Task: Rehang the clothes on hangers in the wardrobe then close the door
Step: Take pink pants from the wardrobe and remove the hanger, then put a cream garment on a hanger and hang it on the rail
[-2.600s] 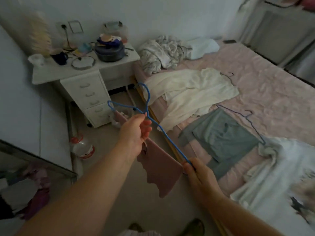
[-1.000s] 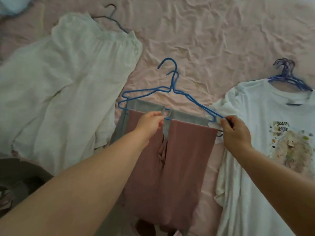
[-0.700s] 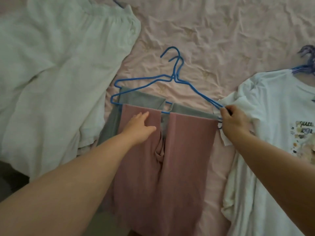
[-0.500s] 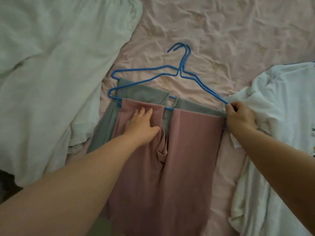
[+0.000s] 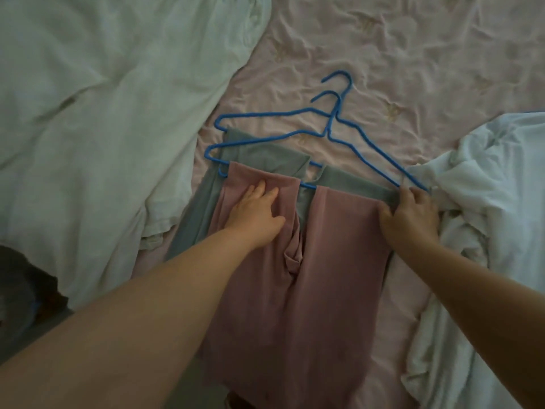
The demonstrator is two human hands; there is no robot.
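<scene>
Pink trousers (image 5: 330, 267) hang folded over the bar of a blue wire hanger (image 5: 295, 134) and lie flat on the bed, on top of a grey garment (image 5: 265, 152) that has its own blue hanger (image 5: 265, 115). My left hand (image 5: 256, 214) lies flat with straight fingers on the left pink leg near the bar. My right hand (image 5: 410, 214) pinches the right corner of the hangers, where the pink and grey cloth meet.
A large white garment (image 5: 103, 113) covers the bed on the left. A pale white T-shirt (image 5: 486, 202) lies crumpled on the right, touching my right hand. The wrinkled pink sheet (image 5: 383, 54) shows beyond the hangers. Dark floor (image 5: 26, 299) shows at lower left.
The pink trousers on the hanger came from the air by the nightstand down onto the grey garment on the bed. My left hand let go and now presses flat on the pink cloth.
</scene>
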